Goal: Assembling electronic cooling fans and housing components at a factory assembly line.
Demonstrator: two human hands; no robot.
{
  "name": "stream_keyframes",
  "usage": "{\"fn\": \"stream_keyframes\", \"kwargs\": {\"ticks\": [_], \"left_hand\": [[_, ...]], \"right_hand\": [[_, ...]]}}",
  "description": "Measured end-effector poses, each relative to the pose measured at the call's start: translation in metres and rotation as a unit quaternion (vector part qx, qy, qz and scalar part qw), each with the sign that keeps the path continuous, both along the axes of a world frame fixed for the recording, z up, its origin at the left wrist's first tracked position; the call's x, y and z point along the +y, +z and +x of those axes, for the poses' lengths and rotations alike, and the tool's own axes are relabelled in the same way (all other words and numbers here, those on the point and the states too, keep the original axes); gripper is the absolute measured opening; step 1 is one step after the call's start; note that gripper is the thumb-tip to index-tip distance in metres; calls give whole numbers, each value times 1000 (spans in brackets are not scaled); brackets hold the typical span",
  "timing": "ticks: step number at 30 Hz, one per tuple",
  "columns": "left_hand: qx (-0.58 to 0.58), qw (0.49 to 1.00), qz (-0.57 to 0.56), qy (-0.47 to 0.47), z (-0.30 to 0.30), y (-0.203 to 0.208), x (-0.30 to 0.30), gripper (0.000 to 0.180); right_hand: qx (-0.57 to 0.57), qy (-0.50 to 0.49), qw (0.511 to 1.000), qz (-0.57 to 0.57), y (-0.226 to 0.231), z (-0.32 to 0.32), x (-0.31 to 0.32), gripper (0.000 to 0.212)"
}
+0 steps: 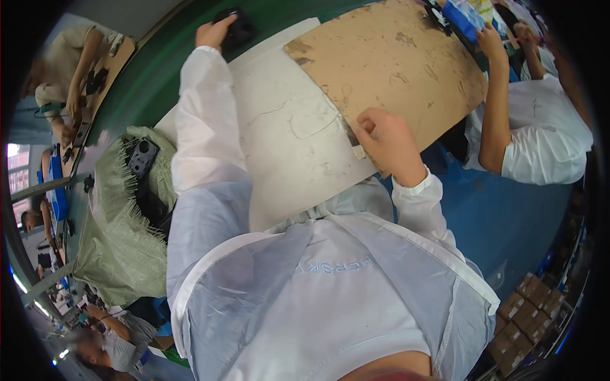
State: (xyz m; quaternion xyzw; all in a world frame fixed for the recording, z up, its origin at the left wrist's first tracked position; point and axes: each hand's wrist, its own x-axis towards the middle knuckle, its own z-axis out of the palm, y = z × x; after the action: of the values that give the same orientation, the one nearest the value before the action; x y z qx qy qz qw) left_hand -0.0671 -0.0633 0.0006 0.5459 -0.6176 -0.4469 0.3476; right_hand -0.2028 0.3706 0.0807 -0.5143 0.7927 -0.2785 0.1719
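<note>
Stretched far forward, my left hand (216,33) has its fingers closed on a dark black part (239,29) at the green work surface; its exact kind is too dark to make out. My right hand (386,140) hovers by the near left edge of a worn brown cardboard sheet (394,63), fingers curled together. Whatever they may hold is hidden. A small pale piece (359,152) lies just below those fingers. Between my arms spreads a scuffed white sheet (279,127), with a thin dark thread or line across it.
On my left, a green woven sack (114,216) gapes around black perforated parts (142,159). A co-worker in white (540,120) handles a blue package (462,19) at the right. Other people sit across the green surface (152,82). Brown cartons (527,317) are stacked behind me at right.
</note>
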Motion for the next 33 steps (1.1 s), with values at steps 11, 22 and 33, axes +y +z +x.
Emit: {"fn": "stream_keyframes", "kwargs": {"ticks": [11, 22, 33], "left_hand": [[-143, 915, -354, -131, 6, 83, 241, 23], [-279, 830, -396, -275, 4, 2, 396, 34], [-374, 808, -400, -220, 44, 10, 421, 31]], "right_hand": [[74, -103, 990, 57, -41, -25, 46, 8], [48, -83, 995, 36, -39, -24, 41, 6], [-19, 28, 996, -81, -49, 16, 12, 10]]}}
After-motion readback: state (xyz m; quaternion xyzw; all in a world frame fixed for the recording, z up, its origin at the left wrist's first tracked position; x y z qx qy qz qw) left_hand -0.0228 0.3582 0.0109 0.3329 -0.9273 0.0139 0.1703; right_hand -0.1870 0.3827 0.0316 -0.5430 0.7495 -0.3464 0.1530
